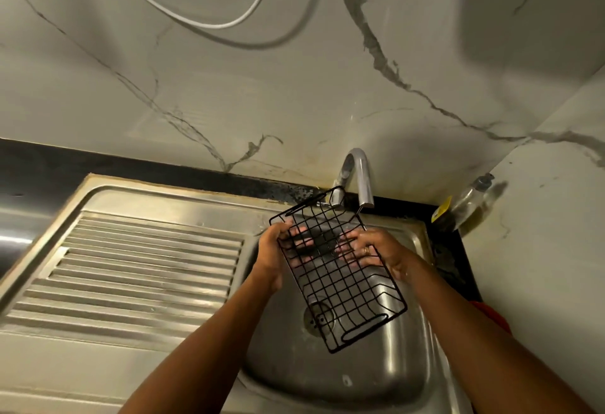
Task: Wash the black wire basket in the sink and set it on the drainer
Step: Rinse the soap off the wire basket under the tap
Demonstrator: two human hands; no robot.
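Black wire basket held tilted over the sink, centre-right of frame, top end just below the tap. Left hand grips its L edge; right hand (ring on one finger) grasps the R edge. Ribbed drainer at frame left, apart from it.

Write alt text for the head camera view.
The left hand and right hand hold a black wire basket tilted over a steel sink, just below the tap. A ribbed drainer lies to the left; a bottle sits in the right corner.
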